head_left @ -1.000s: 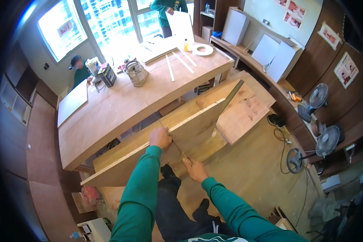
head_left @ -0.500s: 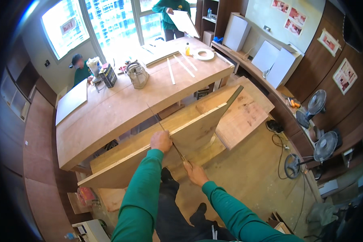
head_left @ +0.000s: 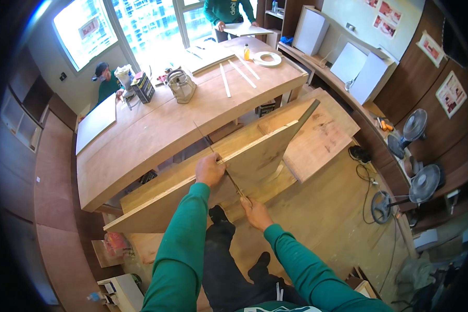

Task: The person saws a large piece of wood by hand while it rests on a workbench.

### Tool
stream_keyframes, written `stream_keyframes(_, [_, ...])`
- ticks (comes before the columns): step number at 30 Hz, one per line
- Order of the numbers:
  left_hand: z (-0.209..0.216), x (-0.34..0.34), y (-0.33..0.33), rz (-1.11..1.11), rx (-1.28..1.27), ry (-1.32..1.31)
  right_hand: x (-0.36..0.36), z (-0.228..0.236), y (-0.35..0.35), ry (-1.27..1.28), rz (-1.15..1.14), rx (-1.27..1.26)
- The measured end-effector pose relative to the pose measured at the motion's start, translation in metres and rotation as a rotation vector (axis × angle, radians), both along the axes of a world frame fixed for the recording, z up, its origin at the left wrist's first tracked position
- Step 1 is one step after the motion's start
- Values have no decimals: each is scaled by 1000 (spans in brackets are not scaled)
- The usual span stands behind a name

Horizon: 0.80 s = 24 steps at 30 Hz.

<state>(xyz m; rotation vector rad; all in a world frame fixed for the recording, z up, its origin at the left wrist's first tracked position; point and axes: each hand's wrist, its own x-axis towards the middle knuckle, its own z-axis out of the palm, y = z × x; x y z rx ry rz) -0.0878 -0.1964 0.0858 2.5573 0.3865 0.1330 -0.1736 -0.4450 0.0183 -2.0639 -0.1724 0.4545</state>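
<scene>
Right now I see a thin, dark, straight strip (head_left: 221, 164), long and narrow like a metal rule or saw blade, lying slantwise across the upper edge of a big pale plywood panel (head_left: 244, 156) that stands on edge and leans over the floor in front of me; I cannot tell which tool it is. My left hand (head_left: 209, 170) rests on the panel's top edge, its grip pressed together over the strip near its middle. My right hand (head_left: 256, 213) sits lower, its grip pinching the strip's near end, just against the panel's face. The panel is bare wood, light tan with faint grain, its far corner rising to a point. Behind it runs a long wooden bench (head_left: 156, 130) carrying a grey bag (head_left: 182, 86), a dark box (head_left: 144, 87), white slats (head_left: 225, 80) and a roll of white tape (head_left: 267, 59). Two people in green stand beyond the bench, near the window.
</scene>
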Motion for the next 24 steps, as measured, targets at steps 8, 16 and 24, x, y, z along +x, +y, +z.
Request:
stream_keyframes(8, [1,4,8,10,-53,-95,8,15,5,69,52,-71])
stream_keyframes(16, [12,14,10,4,-85,43,15,17,1,85,65,-61])
stream_keyframes(24, [3,12,13,-64,-15,80,11,7,2,77,43,-84])
